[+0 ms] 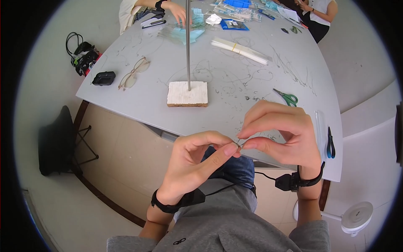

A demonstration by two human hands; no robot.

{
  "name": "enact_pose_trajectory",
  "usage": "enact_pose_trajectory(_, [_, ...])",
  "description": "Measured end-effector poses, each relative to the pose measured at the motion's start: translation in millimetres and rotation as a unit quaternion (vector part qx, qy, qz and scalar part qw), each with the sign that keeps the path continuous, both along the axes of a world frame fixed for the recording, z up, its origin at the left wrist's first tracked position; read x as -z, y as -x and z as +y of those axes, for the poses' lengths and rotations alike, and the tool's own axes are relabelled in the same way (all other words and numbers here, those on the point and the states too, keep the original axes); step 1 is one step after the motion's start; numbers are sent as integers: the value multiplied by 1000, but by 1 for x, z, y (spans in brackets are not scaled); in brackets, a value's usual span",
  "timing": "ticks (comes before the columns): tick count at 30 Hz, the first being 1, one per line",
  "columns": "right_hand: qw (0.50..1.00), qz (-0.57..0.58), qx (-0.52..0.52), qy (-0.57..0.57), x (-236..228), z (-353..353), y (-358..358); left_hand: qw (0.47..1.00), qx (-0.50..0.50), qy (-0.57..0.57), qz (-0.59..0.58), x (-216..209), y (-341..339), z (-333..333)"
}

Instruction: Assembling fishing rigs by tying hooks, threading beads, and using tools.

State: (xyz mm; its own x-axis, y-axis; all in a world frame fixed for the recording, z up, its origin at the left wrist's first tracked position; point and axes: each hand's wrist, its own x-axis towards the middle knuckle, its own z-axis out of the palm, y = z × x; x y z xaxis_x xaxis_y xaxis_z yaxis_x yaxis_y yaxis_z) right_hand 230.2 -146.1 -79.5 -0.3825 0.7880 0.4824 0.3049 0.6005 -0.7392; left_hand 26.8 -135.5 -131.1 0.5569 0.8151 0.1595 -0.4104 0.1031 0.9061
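Observation:
Both my hands meet just over the table's near edge. My left hand (195, 161) is closed, thumb and forefinger pinching a tiny thin dark strand (239, 145) that looks like wire or thread. My right hand (285, 132) curls in from the right, its thumb and forefinger tips closing on the same strand; its other fingers are bent. Most of the strand is hidden by the fingertips. Each wrist wears a black strap with a small device. Beyond the hands, dark snippets (235, 93) and fine loose strands lie scattered on the grey table (147, 103).
A metal rod (188, 50) rises from a white block (187, 93). Around it lie glasses (134, 73), a black case (103, 78), green-handled scissors (286, 97), blue-and-black pliers (331, 143) and a white bundle (240, 50). A stapler (153, 23) and another person's hand (176, 11) are at the far side.

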Motion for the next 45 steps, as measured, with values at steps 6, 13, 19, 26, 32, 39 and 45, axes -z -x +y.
enact_pose_trajectory(6, [1000,3,-7,-4,1,2,2,1000,11,12,-3,1,1,1])
enact_pose_trajectory(13, [1000,-11,-12,-4,-2,1,2,1000,9,10,-9,1,1,2])
enact_pose_trajectory(19, [999,-34,-14,-6,-8,2,2,998,-21,-59,-1,4,0,7])
enact_pose_trajectory(26, [997,-78,2,-11,-34,0,0,999,24,-16,21,-6,19,15])
enact_pose_trajectory(32, [994,-107,34,-18,-73,11,-4,998,-6,-55,-22,-4,47,39])
enact_pose_trajectory(39, [993,-102,5,-66,-108,57,10,997,-44,-22,-66,3,63,67])
enact_pose_trajectory(45, [993,-72,12,-94,-113,108,28,959,-93,59,-262,0,61,99])
